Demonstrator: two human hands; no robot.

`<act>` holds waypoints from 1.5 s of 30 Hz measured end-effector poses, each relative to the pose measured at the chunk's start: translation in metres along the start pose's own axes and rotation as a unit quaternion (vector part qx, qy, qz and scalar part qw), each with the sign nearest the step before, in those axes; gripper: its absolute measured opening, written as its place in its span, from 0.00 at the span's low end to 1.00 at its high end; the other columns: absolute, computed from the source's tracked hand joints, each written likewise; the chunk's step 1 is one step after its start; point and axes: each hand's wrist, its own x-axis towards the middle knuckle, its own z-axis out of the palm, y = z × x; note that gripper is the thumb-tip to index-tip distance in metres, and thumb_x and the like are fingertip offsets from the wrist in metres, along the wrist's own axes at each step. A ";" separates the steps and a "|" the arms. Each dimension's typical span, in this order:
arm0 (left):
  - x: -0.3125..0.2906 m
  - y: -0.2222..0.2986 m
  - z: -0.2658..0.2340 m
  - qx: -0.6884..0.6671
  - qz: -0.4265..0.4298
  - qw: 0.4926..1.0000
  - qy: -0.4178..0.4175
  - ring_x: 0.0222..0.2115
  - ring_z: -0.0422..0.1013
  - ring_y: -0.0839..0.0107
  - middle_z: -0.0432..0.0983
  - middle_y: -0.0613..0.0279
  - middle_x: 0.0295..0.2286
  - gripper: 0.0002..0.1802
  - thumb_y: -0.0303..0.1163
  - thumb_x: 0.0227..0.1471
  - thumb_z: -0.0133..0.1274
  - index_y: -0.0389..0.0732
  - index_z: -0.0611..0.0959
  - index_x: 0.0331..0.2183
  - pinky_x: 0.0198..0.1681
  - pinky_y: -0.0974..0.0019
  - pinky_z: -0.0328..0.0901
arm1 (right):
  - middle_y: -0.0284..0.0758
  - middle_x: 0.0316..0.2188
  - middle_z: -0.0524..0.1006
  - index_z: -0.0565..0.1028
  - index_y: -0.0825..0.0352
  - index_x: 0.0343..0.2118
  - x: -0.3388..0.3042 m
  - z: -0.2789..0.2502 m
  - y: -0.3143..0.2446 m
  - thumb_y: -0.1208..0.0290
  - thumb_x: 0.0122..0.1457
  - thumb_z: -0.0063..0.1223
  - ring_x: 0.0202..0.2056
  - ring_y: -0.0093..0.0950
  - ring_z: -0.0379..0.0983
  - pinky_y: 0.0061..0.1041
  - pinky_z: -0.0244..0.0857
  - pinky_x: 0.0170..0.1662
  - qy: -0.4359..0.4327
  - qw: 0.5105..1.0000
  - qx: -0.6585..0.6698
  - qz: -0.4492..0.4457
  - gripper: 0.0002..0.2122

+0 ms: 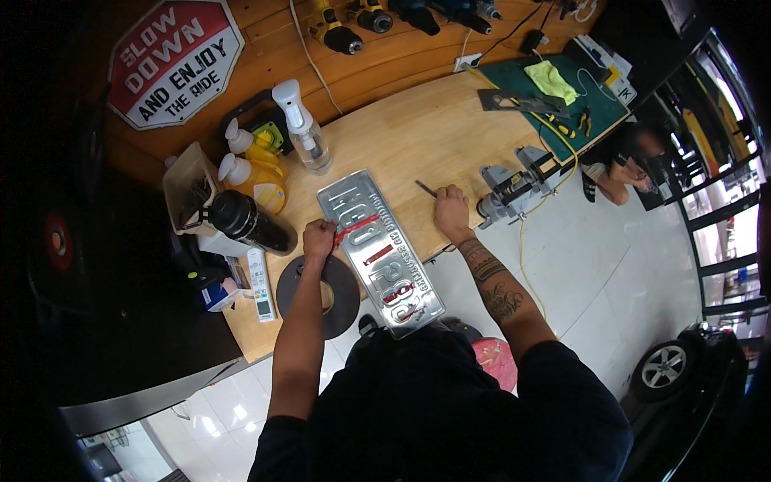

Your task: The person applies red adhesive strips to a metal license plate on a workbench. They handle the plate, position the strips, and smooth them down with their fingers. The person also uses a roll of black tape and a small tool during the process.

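Note:
A silver embossed licence plate lies tilted on the wooden bench, its near end reaching past the edge towards my body. Strips and patches of red tape sit on several of its raised characters. At the plate's left side my left hand is closed in a pinch on the end of a red tape strip, which runs across the plate. My right hand rests on the bench to the right of the plate, fingers curled round a slim, dark, pen-like tool. Under my left forearm lies a large dark tape roll.
Left of the plate stand a black bottle, yellow pump bottles, a clear spray bottle and a white remote. A grey clamp-like device sits at right, near a green mat. Another person crouches beyond.

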 end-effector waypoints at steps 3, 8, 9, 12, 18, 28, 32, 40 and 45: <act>-0.001 0.003 0.001 0.013 -0.003 1.000 0.007 0.14 0.72 0.68 0.75 0.57 0.13 0.20 0.42 0.51 0.57 0.34 0.81 0.21 0.24 0.63 0.66 | 0.43 0.41 0.71 0.71 0.69 0.37 -0.002 0.001 0.011 0.75 0.54 0.47 0.45 0.45 0.69 0.46 0.65 0.44 -0.028 0.998 0.040 0.028 0.09; 0.001 0.003 -0.002 -0.012 -0.014 1.000 0.005 0.14 0.73 0.69 0.75 0.57 0.13 0.20 0.43 0.51 0.57 0.34 0.81 0.21 0.23 0.64 0.66 | 0.50 0.33 0.75 0.70 0.70 0.38 -0.006 -0.024 0.003 0.77 0.54 0.46 0.38 0.48 0.74 0.43 0.68 0.39 -0.074 0.972 0.222 -0.024 0.09; -0.002 0.005 -0.004 -0.023 -0.024 0.999 0.005 0.14 0.73 0.70 0.74 0.57 0.12 0.20 0.43 0.51 0.57 0.34 0.81 0.20 0.22 0.65 0.66 | 0.52 0.32 0.76 0.70 0.71 0.39 -0.013 -0.039 -0.011 0.78 0.55 0.46 0.37 0.47 0.75 0.42 0.69 0.38 -0.089 0.953 0.287 -0.030 0.09; -0.004 0.008 -0.004 -0.024 -0.015 1.000 -0.004 0.14 0.73 0.71 0.74 0.58 0.12 0.22 0.45 0.50 0.58 0.34 0.81 0.18 0.22 0.66 0.66 | 0.52 0.29 0.76 0.71 0.69 0.43 -0.041 -0.052 -0.054 0.74 0.60 0.46 0.33 0.48 0.75 0.39 0.68 0.36 -0.123 0.883 0.452 -0.019 0.10; 0.004 -0.002 -0.001 0.030 0.011 0.999 -0.014 0.15 0.74 0.68 0.74 0.56 0.12 0.26 0.50 0.47 0.61 0.35 0.80 0.17 0.24 0.64 0.67 | 0.40 0.21 0.72 0.74 0.68 0.42 -0.071 -0.034 -0.108 0.72 0.61 0.47 0.24 0.24 0.68 0.27 0.63 0.30 -0.136 0.873 0.468 0.018 0.09; 0.014 -0.018 0.001 0.088 0.003 0.996 -0.001 0.21 0.77 0.63 0.77 0.53 0.16 0.24 0.52 0.46 0.62 0.37 0.83 0.22 0.29 0.60 0.69 | 0.37 0.22 0.80 0.76 0.68 0.38 -0.086 -0.042 -0.124 0.67 0.62 0.48 0.27 0.31 0.75 0.29 0.67 0.34 -0.173 0.852 0.483 0.103 0.10; 0.005 0.007 0.001 0.066 -0.021 0.997 -0.035 0.21 0.77 0.62 0.77 0.54 0.16 0.24 0.51 0.46 0.61 0.37 0.82 0.20 0.29 0.60 0.68 | 0.39 0.17 0.72 0.76 0.68 0.32 -0.087 -0.021 -0.123 0.67 0.62 0.48 0.21 0.33 0.70 0.33 0.64 0.28 -0.089 0.870 0.476 0.091 0.10; 0.014 -0.012 0.001 0.064 0.007 0.998 0.000 0.16 0.74 0.65 0.76 0.56 0.14 0.25 0.50 0.47 0.61 0.36 0.79 0.18 0.26 0.60 0.67 | 0.45 0.22 0.77 0.74 0.64 0.29 -0.093 -0.016 -0.150 0.61 0.62 0.46 0.28 0.48 0.74 0.45 0.66 0.32 -0.066 0.941 0.327 0.063 0.12; 0.003 0.007 0.000 0.042 -0.015 0.999 -0.028 0.15 0.74 0.66 0.75 0.56 0.13 0.24 0.49 0.47 0.61 0.36 0.79 0.17 0.23 0.60 0.66 | 0.41 0.22 0.79 0.75 0.64 0.30 -0.096 -0.016 -0.153 0.61 0.62 0.45 0.27 0.48 0.75 0.44 0.68 0.32 -0.073 0.939 0.322 0.099 0.12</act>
